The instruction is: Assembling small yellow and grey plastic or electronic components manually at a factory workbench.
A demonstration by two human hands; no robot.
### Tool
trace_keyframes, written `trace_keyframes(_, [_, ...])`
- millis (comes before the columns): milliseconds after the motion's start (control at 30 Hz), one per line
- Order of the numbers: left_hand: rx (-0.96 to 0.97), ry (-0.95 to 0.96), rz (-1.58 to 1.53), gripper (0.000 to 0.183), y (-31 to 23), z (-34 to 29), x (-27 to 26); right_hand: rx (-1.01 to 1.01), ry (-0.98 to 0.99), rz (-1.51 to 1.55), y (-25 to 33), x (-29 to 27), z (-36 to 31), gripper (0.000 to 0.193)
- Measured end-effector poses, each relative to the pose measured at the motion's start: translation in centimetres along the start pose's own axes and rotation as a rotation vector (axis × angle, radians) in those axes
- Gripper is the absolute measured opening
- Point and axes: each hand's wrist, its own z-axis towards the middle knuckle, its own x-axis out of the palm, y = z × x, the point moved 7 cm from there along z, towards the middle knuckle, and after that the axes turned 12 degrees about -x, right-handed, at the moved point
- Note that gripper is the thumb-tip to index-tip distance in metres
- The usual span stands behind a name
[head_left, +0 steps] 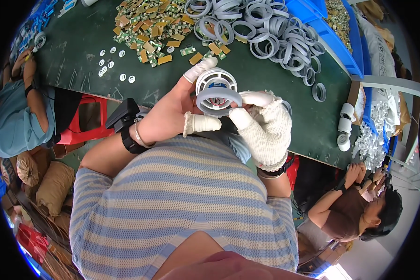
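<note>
My left hand, bare but for white covers on thumb and a finger, is closed around a white round plastic housing. Inside the housing sits a small blue part, and a bit of red shows deeper in. At the housing's near side a grey ring lies tilted against it. The fingers of my right hand, in a knitted white glove with covered fingertips, pinch that ring at its right edge. Whether the ring is seated on the housing I cannot tell.
On the dark green table lie a heap of small circuit boards, a pile of grey rings and several white discs. White cylindrical parts stand near the right edge, by blue bins. Other people work at both sides.
</note>
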Motion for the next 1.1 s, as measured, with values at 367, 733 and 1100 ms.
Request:
trace_keyframes(367, [-0.067, -0.05, 0.141, 0.083, 0.5, -0.1, -0.1, -0.051, -0.143, 0.015, -2.1, 0.0, 0.8, 0.069])
trace_keyframes(733, [0.139, 0.014, 0.686, 0.074, -1.3, -0.1, 1.2, -0.25, 0.12, -0.317, -0.5, 2.5, 3.1, 0.046])
trace_keyframes(1100, [0.268, -0.488, 1.983, 0.031, -6.6, 6.5, -7.2, -0.505, -0.013, -0.755, -3.1, -1.8, 6.0, 0.025])
